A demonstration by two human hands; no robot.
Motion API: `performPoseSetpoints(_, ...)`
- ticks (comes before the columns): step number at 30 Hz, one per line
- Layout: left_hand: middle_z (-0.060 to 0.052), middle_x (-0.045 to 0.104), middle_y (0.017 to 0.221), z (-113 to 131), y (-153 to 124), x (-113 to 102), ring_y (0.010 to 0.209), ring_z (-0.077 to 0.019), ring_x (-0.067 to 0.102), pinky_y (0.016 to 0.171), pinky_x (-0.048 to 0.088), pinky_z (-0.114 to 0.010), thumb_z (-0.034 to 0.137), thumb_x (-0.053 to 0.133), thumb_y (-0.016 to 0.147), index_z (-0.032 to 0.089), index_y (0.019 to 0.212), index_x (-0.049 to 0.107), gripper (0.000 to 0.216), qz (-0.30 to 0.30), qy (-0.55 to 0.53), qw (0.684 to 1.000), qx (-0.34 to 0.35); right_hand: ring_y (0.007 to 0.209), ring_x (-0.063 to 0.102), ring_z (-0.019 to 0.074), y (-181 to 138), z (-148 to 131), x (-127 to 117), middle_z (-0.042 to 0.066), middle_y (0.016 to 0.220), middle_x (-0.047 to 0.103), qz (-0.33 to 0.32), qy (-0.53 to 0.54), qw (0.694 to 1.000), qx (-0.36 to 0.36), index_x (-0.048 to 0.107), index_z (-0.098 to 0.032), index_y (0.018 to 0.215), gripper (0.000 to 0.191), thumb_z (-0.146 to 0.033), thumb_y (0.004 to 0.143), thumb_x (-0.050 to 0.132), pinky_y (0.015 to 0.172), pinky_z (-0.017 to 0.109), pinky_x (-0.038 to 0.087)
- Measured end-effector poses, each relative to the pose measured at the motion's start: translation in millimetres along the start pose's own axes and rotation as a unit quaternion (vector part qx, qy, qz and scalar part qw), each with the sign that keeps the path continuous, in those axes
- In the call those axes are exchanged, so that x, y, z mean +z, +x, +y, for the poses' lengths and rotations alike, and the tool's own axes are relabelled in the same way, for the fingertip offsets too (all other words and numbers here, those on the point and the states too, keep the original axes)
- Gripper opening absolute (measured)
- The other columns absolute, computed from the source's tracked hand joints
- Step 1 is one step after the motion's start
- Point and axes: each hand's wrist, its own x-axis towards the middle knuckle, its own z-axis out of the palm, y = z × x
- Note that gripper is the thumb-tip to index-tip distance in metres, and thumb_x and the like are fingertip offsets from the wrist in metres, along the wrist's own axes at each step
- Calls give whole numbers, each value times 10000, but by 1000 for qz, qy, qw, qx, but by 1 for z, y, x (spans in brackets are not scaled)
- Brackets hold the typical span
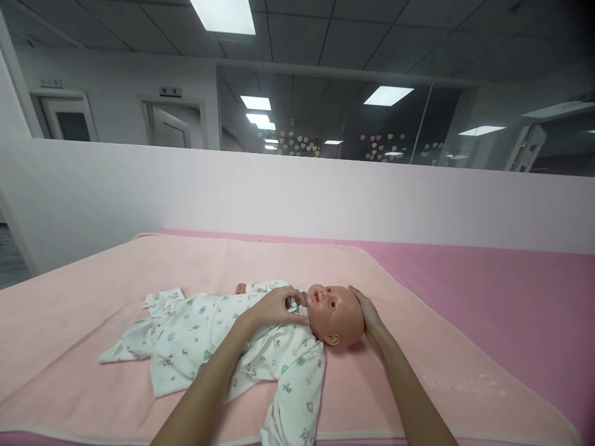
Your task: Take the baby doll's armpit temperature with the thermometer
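A baby doll (341,314) lies on its back, head to the right, dressed in white printed baby clothes (186,331). My left hand (279,306) is at its neck and collar, with thumb and fingers curved in a C around the front of the neckline. A bit of collar shows inside that curve; the exact fingertip contact is partly hidden. Around the crown of the doll's head, my right hand (367,313) is cupped, its palm against the back of the head and some fingers out of sight. One doll hand (240,288) pokes from the far sleeve.
The doll rests on a pale peach blanket (83,310) spread over a pink padded surface (465,285). A low white wall (279,192) runs along the far side, with glass panes (385,124) above it. Doors (171,127) stand beyond at the left.
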Motion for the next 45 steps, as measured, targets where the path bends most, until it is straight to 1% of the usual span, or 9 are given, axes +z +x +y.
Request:
performPoseSetpoints(10,-24,650,660,-13,6,-1,640,-141,557,573,400,-210,310,668,602,162,746,698,208,61,-124,988,-74,764,641,238,0,1,-1,61,758,701,9,-16,1000,5,659,-138,797,353,-462,725,539,712,326,485)
performPoseSetpoints(17,-52,666,618,-45,11,-8,598,-154,603,592,475,-245,280,728,592,123,762,682,236,220,-406,846,-265,750,644,223,-4,2,-1,53,748,699,-2,2,1000,7,658,-126,857,386,-467,704,561,700,310,489)
performPoseSetpoints(21,-69,670,627,-51,12,-7,578,-158,611,586,494,-260,266,735,593,109,733,670,220,234,-425,833,-266,716,634,224,-1,2,-1,55,707,691,16,-17,1000,-18,661,-118,774,362,-455,657,599,660,308,481)
performPoseSetpoints(24,-51,663,606,-51,11,-2,560,-143,604,559,485,-238,234,760,560,119,725,665,222,261,-433,824,-256,762,612,219,-4,-1,-2,49,762,689,97,-67,982,-147,654,-147,709,261,-389,612,637,708,307,464)
performPoseSetpoints(30,-15,632,550,-55,9,1,498,-109,567,496,446,-204,254,781,534,132,721,658,255,301,-437,816,-230,798,595,234,-42,-20,28,50,778,665,209,-248,867,-379,650,-231,744,158,-338,708,541,784,367,435)
performPoseSetpoints(34,-24,639,586,-57,9,-2,521,-107,574,525,457,-205,291,782,539,118,728,650,289,296,-455,812,-215,853,577,218,-68,-35,87,39,859,665,53,-470,775,-419,655,-262,758,195,-261,776,461,822,350,408)
performPoseSetpoints(36,-34,650,631,-57,8,-3,555,-113,590,555,472,-212,300,778,551,119,758,642,307,288,-473,807,-206,986,538,228,-69,-37,115,63,987,648,-46,-599,693,-399,672,-232,774,264,-225,805,410,913,363,349)
performPoseSetpoints(40,-31,643,628,-55,6,-3,551,-109,587,567,478,-218,285,771,570,122,776,625,300,267,-506,796,-197,1249,309,306,-45,-25,145,159,1310,442,-71,-772,533,-338,681,-139,856,280,-139,783,411,1006,477,188)
performPoseSetpoints(45,-22,633,611,-51,5,-5,537,-105,577,560,472,-215,272,776,565,125,745,618,281,257,-520,790,-198,1263,277,322,-23,-8,146,170,1293,454,-60,-801,521,-290,658,-144,974,327,-93,777,402,1006,523,120)
